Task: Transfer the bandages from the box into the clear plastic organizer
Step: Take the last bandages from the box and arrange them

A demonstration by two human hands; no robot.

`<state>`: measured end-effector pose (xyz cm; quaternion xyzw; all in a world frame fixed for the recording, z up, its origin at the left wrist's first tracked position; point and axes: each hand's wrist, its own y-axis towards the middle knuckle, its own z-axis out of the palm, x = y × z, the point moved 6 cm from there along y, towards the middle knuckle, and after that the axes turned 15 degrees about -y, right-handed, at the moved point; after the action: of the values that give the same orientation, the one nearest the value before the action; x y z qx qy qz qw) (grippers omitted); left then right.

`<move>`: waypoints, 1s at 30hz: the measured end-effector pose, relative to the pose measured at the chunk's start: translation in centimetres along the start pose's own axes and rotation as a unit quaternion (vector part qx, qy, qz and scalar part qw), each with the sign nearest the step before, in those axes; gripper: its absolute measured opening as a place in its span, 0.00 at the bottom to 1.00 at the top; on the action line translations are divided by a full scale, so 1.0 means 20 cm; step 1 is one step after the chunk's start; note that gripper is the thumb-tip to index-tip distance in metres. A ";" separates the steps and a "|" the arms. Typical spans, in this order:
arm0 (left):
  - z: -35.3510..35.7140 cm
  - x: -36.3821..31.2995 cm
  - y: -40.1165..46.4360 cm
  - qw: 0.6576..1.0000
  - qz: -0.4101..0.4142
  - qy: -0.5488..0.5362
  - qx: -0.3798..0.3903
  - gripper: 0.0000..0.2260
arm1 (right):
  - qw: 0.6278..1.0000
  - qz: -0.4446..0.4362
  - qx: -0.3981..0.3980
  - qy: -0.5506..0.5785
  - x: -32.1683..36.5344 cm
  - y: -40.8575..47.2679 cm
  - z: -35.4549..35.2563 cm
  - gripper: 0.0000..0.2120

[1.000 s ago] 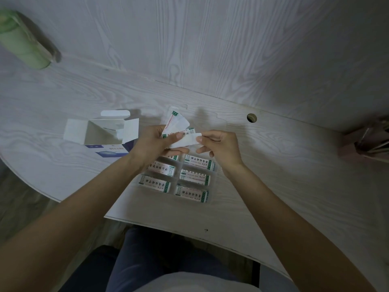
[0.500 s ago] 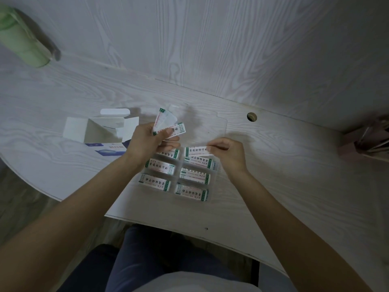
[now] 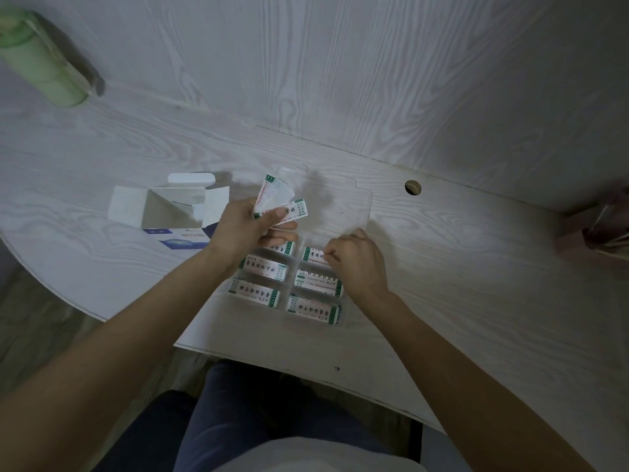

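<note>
The clear plastic organizer (image 3: 354,212) lies flat on the worktop (image 3: 476,284) close to its near edge, with its transparent lid folded open toward the far edge. Its compartments run in two columns, and most of those in view already hold a wrapped bandage: two are plainly filled in the left column, with a third partly hidden under the left hand, and three show in the right column. The right hand (image 3: 357,262) is curled over the far compartment of the right column, fingertips pinching the bandage (image 3: 315,255) that lies there, seemingly seating it in place. The left hand (image 3: 246,229) hovers just beyond the left column and grips a small fan of spare bandages (image 3: 280,206), a few wrappers spread between thumb and fingers. The box (image 3: 172,207) sits toward the left edge of the worktop, well clear of the organizer, flaps open and its interior looking empty from this angle, though the bottom is not fully visible. By this reading the transfer is well past halfway: the box seems emptied, six slots appear loaded, and what remains is the handful in the left hand. Whether free compartments are left for them cannot be told, as the hands cover the far row.
</note>
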<state>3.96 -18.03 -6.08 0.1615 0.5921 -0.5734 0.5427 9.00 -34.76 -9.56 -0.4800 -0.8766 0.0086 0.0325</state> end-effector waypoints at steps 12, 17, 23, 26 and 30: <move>0.09 0.02 -0.03 0.999 -0.013 0.014 0.044 0.07 | 0.832 0.161 0.029 0.529 -0.04 0.05 -0.17 0.07; 0.05 0.00 -0.02 0.998 0.021 0.060 0.012 0.07 | 0.861 0.240 0.030 0.447 -0.16 -0.02 -0.04 0.06; 0.04 -0.03 -0.01 0.998 0.029 0.050 0.016 0.06 | 0.942 0.221 0.047 0.249 -0.18 -0.08 -0.01 0.05; 0.05 -0.02 -0.01 0.998 0.028 0.047 0.019 0.05 | 0.973 0.180 0.063 0.127 -0.13 -0.07 -0.02 0.07; 0.05 0.00 -0.01 0.998 0.025 0.056 0.025 0.06 | 0.992 0.111 0.055 0.001 -0.07 -0.05 -0.02 0.08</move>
<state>4.29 -18.91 -5.72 0.2214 0.6026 -0.5648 0.5185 8.94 -36.48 -9.22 -0.5720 -0.8159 0.0602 0.0591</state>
